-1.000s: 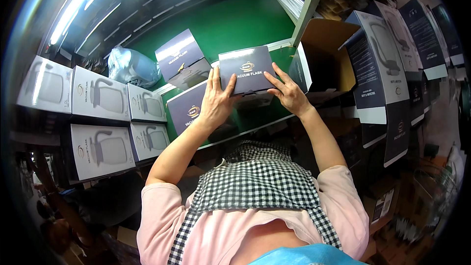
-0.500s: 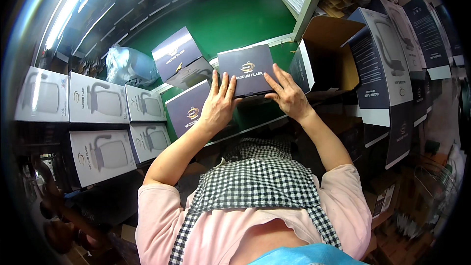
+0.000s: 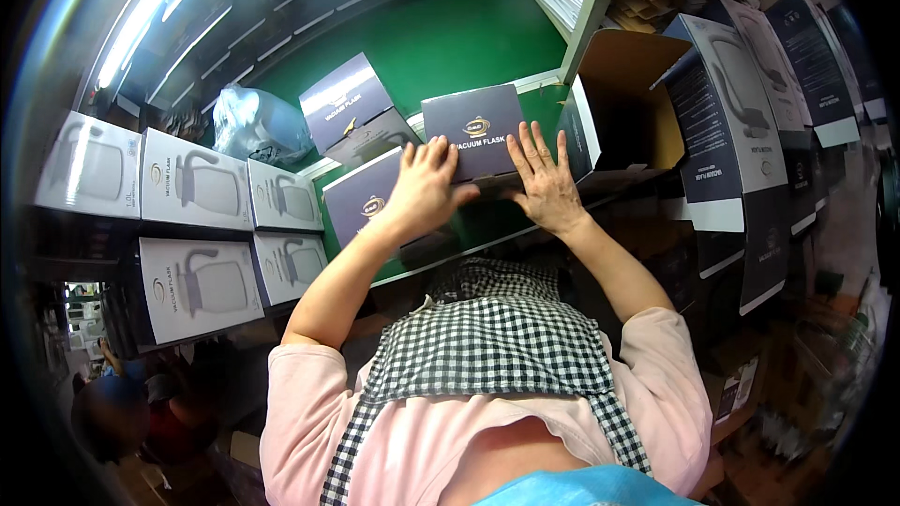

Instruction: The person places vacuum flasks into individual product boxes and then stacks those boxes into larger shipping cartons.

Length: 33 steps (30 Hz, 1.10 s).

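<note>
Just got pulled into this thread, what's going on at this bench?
A person in a checked apron has both hands at a dark box on the green bench. The left hand is at its near left corner, the right hand at its near right, fingers spread. The box's top looks closed; whether they press on it isn't clear. White-fronted boxes stand at left.

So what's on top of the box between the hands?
The box shows a gold emblem and pale lettering on top. The left hand and right hand overlap its near corners, hiding what's beneath them.
</note>
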Tool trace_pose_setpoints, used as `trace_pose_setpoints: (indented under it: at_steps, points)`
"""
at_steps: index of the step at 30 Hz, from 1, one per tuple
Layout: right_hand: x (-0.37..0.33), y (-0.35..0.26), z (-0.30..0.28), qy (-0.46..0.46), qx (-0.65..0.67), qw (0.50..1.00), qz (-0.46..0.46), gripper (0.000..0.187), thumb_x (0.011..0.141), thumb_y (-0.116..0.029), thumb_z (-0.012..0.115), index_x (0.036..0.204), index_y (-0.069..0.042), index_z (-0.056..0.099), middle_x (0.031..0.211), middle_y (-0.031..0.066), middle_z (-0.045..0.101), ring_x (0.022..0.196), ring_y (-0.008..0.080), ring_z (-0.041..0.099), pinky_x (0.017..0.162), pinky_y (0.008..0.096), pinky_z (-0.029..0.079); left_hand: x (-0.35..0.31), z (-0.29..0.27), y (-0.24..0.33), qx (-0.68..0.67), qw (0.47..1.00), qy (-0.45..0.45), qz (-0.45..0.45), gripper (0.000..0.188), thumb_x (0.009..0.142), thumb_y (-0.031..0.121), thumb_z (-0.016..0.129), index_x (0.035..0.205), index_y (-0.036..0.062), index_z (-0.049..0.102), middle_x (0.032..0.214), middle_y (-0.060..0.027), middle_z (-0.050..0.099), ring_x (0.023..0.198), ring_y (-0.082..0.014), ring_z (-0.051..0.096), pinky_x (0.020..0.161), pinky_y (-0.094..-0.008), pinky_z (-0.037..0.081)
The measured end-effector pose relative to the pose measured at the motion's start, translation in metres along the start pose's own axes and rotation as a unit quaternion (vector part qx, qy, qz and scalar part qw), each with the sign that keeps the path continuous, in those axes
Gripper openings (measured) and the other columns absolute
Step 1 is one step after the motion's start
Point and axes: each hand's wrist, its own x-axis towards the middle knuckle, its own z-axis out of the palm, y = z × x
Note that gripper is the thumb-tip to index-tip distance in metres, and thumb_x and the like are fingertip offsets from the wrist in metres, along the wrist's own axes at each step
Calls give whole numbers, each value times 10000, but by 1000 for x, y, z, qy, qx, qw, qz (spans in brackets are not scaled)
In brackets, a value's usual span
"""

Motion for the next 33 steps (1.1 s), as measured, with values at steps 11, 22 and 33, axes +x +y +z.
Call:
trace_pose_setpoints:
  at_steps: [11,22,33]
  points:
    - [-8,-25,48,274,163,944,-85,69,799,-40,720,830,-51,660,1064,92,625,1119,290,613,1059,526,438,35,16,-13,-109,970,48,211,164,833,102,704,954,45,610,1212,-158,606,1306,-344,478,1076,-466,382]
    - [-10,-22,46,275,156,942,-113,89,761,-26,748,827,-64,702,1075,97,619,1119,290,603,1042,514,462,40,17,-8,-62,963,51,256,247,760,122,733,945,33,594,1111,-125,582,1193,-316,519,982,-436,422]
    - [4,-39,47,210,-8,977,-28,328,880,-126,654,1202,-73,685,1257,129,600,1202,269,555,976,408,458,73,45,-53,1,999,33,-21,876,939,547,534,1512,-34,216,1526,-348,206,1471,-463,97,1154,-584,202]
